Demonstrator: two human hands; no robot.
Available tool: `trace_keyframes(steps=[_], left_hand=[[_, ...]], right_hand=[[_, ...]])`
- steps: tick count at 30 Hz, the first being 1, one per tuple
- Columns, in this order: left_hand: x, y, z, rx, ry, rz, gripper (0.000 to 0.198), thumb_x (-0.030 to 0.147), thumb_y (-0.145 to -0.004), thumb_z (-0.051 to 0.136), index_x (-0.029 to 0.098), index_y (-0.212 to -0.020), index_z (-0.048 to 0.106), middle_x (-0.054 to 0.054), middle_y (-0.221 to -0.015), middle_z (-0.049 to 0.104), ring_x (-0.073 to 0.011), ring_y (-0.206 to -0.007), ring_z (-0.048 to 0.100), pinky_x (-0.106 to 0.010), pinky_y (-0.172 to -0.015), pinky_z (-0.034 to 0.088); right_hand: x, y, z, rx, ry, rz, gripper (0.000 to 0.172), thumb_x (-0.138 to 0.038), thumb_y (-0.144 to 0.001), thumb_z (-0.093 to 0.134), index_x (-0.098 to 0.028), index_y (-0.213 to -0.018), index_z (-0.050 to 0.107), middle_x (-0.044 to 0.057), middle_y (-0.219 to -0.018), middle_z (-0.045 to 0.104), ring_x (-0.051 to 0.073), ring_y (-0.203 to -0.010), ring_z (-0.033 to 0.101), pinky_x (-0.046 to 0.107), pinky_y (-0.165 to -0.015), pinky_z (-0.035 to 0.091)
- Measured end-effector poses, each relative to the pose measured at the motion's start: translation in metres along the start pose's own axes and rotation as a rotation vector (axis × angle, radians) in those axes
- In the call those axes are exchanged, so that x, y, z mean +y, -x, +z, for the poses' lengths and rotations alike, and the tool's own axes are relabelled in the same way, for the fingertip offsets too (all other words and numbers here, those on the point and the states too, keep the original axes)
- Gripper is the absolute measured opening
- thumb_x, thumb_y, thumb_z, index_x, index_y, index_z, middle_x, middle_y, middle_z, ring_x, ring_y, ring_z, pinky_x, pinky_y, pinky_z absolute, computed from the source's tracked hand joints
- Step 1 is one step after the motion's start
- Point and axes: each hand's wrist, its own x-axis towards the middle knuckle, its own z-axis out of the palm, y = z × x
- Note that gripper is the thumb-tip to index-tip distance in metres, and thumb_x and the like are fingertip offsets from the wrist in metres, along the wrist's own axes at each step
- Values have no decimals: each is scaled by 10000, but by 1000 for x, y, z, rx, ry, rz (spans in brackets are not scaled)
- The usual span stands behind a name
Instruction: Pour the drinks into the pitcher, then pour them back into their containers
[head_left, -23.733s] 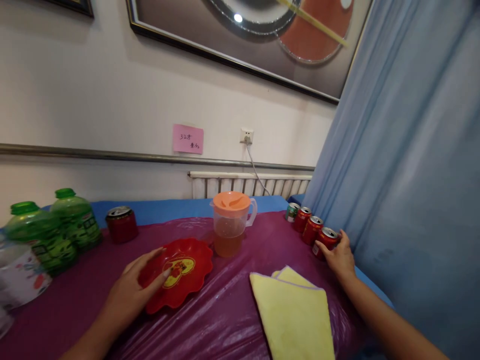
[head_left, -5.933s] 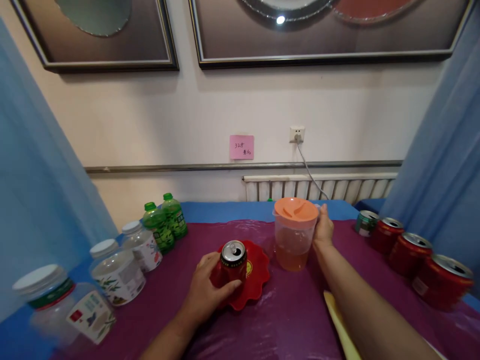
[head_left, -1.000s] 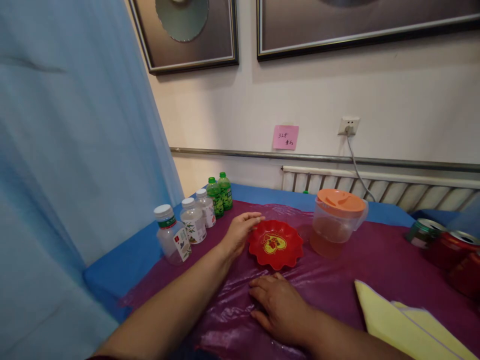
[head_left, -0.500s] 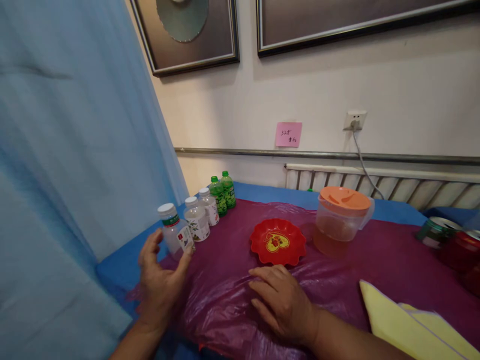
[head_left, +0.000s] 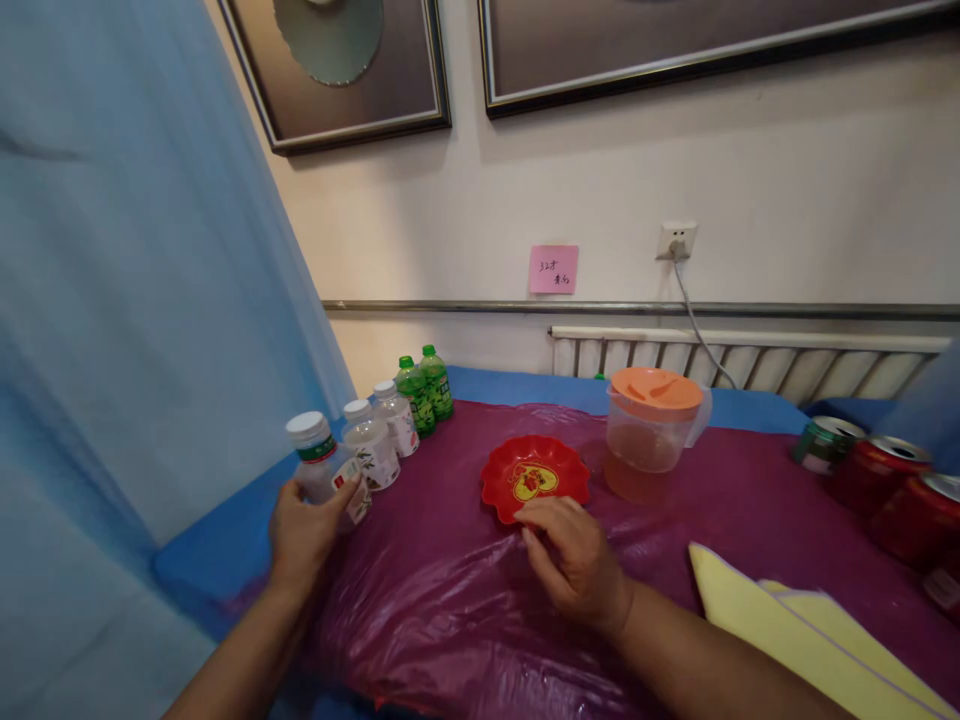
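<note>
My left hand (head_left: 306, 530) is wrapped around a clear jar-like bottle (head_left: 309, 470) with a white cap and a green neck band. Its thumb presses the white label; the bottle stands upright at the left end of a row. Beside it come two more white-capped bottles (head_left: 373, 450) with printed labels. My right hand (head_left: 574, 560) is at the front edge of a red scalloped plate (head_left: 495, 470) marked with a yellow heart. Its fingers are curled, tips bunched near the thumb and overlapping the rim; whether they grip it is hidden.
Two green bottles (head_left: 426, 390) end the row at the back. A pitcher (head_left: 645, 440) of amber liquid with an orange lid stands right of the plate. Several cans (head_left: 877, 470) and a folded yellow cloth (head_left: 780, 620) lie further right. A blue curtain (head_left: 150, 300) hangs at left.
My left hand has closed around the nearest bottle. My right hand has shifted forward and right to the plate's edge, its fingers curling in. The view has turned slightly right.
</note>
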Motion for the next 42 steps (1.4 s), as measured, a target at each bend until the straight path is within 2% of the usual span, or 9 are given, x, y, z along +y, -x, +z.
trace_keyframes(steps=[3, 5, 8, 11, 14, 18, 22, 28, 42], left_hand=[[37, 19, 7, 19, 43, 36, 655, 616, -701, 753, 189, -1180, 623, -113, -1189, 732, -357, -1070, 682, -505, -889, 575], [67, 29, 19, -38, 57, 203, 687, 557, -712, 771, 197, -1276, 615, -132, -1301, 691, -367, -1178, 638, -515, -980, 543], [107, 37, 48, -126, 74, 513, 569, 369, -752, 741, 225, -1291, 632, -107, -1310, 689, -342, -1247, 593, -491, -1099, 461], [128, 41, 79, -124, 48, 685, 556, 261, -751, 700, 240, -1303, 634, -111, -1290, 680, -344, -1246, 578, -506, -1114, 407], [127, 43, 105, -53, 40, 800, 548, 250, -793, 683, 257, -1336, 614, -118, -1303, 659, -345, -1254, 560, -516, -1108, 375], [110, 41, 120, 74, 51, 968, 495, 211, -844, 673, 253, -1333, 606, -134, -1281, 663, -350, -1249, 555, -542, -1120, 334], [104, 37, 118, 91, 28, 1023, 480, 191, -861, 674, 266, -1329, 591, -133, -1273, 667, -355, -1254, 556, -566, -1129, 315], [111, 47, 114, 55, 44, 1045, 452, 223, -901, 649, 250, -1344, 563, -152, -1281, 660, -363, -1258, 552, -593, -1129, 315], [102, 42, 125, -24, 64, 1047, 459, 272, -891, 653, 261, -1345, 579, -128, -1293, 664, -345, -1268, 567, -565, -1147, 313]], right_hand=[[8, -2, 0, 62, 3, 60, 260, -149, -963, 538, -224, -1202, 608, 80, -1046, 750, 210, -977, 725, 377, -860, 575], [14, -4, 0, 108, -15, 113, 248, -189, -978, 547, -225, -1217, 600, 81, -1059, 738, 201, -958, 721, 369, -857, 581], [20, -7, -4, 146, -43, 237, 274, -262, -989, 579, -223, -1260, 575, 68, -1052, 715, 170, -878, 702, 331, -815, 585], [27, -11, -10, 171, -20, 368, 428, -356, -959, 651, -213, -1342, 528, 77, -1094, 699, 177, -897, 692, 346, -849, 586], [36, -12, -14, 212, -19, 477, 525, -421, -932, 685, -206, -1374, 501, 91, -1133, 687, 182, -888, 688, 353, -846, 590], [47, -12, -13, 200, -69, 552, 454, -439, -933, 683, -211, -1307, 562, 60, -1038, 696, 169, -827, 672, 309, -774, 579], [53, -10, -8, 174, -108, 565, 347, -443, -943, 670, -215, -1201, 630, 30, -938, 685, 162, -801, 656, 285, -752, 552], [49, -9, -9, 149, -119, 557, 263, -423, -957, 660, -211, -1113, 655, 19, -914, 712, 150, -759, 639, 267, -713, 509], [50, -10, -12, 140, 13, 446, 194, -374, -967, 644, -209, -1059, 687, 19, -846, 653, 157, -740, 601, 275, -683, 496]])
